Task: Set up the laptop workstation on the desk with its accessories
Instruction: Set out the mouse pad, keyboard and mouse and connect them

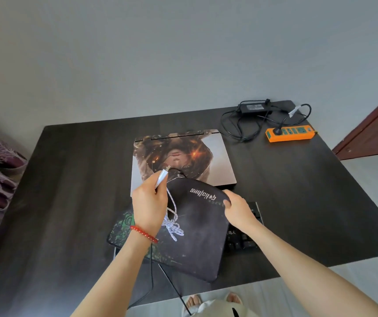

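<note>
The closed laptop (pixel 183 161), its lid covered with a printed picture, lies in the middle of the dark desk (pixel 69 179). The left hand (pixel 148 202) grasps a white USB plug (pixel 162 177); the right hand (pixel 236 208) pinches a black mouse pad (pixel 197 236) lifted over the keyboard (pixel 245 241).

A single head-worn camera looks forward and steeply down from above the near edge of the desk (pixel 69 179), facing the wall (pixel 183 53) behind it. It sits close, both forearms reaching in from the bottom of the wide-angle, curved view.
</note>
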Available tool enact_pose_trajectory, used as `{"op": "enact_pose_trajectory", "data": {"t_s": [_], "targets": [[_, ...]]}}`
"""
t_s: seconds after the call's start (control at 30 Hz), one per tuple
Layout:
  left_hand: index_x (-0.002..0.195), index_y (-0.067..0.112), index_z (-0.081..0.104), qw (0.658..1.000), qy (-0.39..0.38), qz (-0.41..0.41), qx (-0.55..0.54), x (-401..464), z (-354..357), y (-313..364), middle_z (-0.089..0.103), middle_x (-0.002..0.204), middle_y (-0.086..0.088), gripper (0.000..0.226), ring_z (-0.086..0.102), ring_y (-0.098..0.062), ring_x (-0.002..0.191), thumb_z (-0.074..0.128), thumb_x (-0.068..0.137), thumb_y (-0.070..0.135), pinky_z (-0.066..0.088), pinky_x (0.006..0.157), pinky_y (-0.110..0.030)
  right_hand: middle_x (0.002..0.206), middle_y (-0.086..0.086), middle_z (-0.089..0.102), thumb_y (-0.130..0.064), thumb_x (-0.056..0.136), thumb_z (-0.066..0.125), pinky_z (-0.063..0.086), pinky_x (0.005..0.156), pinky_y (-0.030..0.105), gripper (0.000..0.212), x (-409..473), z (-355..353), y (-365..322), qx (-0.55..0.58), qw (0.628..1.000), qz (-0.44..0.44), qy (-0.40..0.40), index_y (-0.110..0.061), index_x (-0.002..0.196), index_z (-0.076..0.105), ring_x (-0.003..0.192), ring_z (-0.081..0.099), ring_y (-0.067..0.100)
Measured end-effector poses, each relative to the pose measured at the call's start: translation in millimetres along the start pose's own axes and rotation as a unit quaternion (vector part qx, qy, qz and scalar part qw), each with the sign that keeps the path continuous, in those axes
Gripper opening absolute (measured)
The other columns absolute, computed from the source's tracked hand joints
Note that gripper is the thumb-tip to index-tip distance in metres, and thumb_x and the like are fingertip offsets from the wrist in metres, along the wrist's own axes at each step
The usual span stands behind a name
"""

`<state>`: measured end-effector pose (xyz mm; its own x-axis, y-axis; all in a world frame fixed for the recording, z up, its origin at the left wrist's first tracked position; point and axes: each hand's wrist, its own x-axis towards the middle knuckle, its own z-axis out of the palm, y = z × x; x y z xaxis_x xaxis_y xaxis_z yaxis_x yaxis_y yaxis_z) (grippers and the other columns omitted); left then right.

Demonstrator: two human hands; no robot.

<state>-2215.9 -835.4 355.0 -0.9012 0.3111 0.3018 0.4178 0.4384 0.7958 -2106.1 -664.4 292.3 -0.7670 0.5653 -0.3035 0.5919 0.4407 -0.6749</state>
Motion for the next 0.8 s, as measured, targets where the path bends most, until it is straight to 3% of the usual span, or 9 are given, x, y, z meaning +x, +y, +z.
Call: {"op": "enact_pose_trajectory", "data": {"t_s": [0.1,0.2,0.3,0.43,0.5,0.57,0.63,0.8], "targets": [[0.060,0.008,0.051,0.999,0.014,0.034,-0.023,9.2,6.2,15.8,0.020,0.044,0.010,0.031,0.028,-0.010,0.046,0.055,0.091,0.006,0.025,0.042,-0.012,0.109,0.007,0.064,-0.005,0.096,0.036,0.047,0.084,0.039,0.031,1.8,-33.0,0.3,0.026,0.996,-0.023,0.085,-0.013,0.119,0.054,0.102,0.058,0.033],[0.057,0.020,0.045,0.998,-0.005,0.065,-0.013,18.3,23.6,35.1,0.021,0.046,0.009,0.037,0.032,-0.008,0.046,0.056,0.091,0.009,0.025,0.043,-0.014,0.103,0.008,0.065,0.006,0.091,0.035,0.048,0.083,0.039,0.035,6.8,-80.6,15.0,0.022,0.989,-0.036,0.145,-0.011,0.113,0.057,0.098,0.059,0.030],[0.057,0.019,0.053,0.994,-0.027,0.104,-0.007,23.1,51.3,54.0,0.027,0.045,0.013,0.034,0.029,-0.013,0.046,0.058,0.090,0.016,0.023,0.043,-0.012,0.112,0.012,0.062,0.008,0.087,0.038,0.046,0.081,0.037,0.040,15.4,-127.1,41.8,-0.054,0.984,-0.005,0.169,-0.009,0.119,0.054,0.103,0.056,0.032],[0.060,0.014,0.049,0.990,-0.085,0.106,0.044,21.3,112.8,79.3,0.034,0.050,0.005,0.033,0.033,-0.016,0.047,0.054,0.092,0.024,0.025,0.049,-0.025,0.110,0.013,0.061,0.005,0.084,0.045,0.048,0.076,0.039,0.040,30.7,-174.3,87.7,-0.162,0.969,0.030,0.182,-0.011,0.119,0.053,0.103,0.054,0.032],[0.069,0.012,0.059,0.987,-0.111,0.088,0.073,18.6,150.7,91.0,0.042,0.055,-0.001,0.027,0.041,-0.026,0.053,0.053,0.092,0.024,0.029,0.051,-0.029,0.111,0.013,0.060,0.002,0.085,0.048,0.048,0.075,0.039,0.039,43.0,-193.9,115.8,-0.191,0.962,0.055,0.188,-0.011,0.122,0.052,0.104,0.053,0.031],[0.090,0.015,0.068,0.981,-0.139,0.084,0.106,16.4,187.9,99.7,0.054,0.063,-0.009,0.018,0.053,-0.033,0.060,0.052,0.093,0.022,0.038,0.053,-0.034,0.111,0.014,0.060,-0.001,0.087,0.050,0.048,0.076,0.040,0.038,56.3,-212.6,145.9,-0.207,0.955,0.080,0.197,-0.010,0.124,0.050,0.104,0.053,0.031],[0.112,0.018,0.065,0.973,-0.171,0.080,0.132,15.4,219.4,105.3,0.059,0.071,-0.011,0.023,0.058,-0.034,0.067,0.051,0.093,0.019,0.046,0.057,-0.039,0.111,0.016,0.060,0.000,0.086,0.050,0.048,0.077,0.040,0.039,70.4,-228.4,174.5,-0.218,0.949,0.101,0.204,-0.008,0.125,0.050,0.104,0.053,0.032],[0.118,0.016,0.063,0.964,-0.195,0.072,0.163,7.4,281.2,118.4,0.044,0.063,-0.002,0.029,0.046,-0.028,0.055,0.054,0.091,0.013,0.033,0.049,-0.030,0.109,0.022,0.060,0.003,0.083,0.050,0.047,0.084,0.046,0.041,116.1,-259.4,237.1,-0.205,0.954,0.111,0.186,-0.005,0.124,0.051,0.102,0.054,0.040]]}}
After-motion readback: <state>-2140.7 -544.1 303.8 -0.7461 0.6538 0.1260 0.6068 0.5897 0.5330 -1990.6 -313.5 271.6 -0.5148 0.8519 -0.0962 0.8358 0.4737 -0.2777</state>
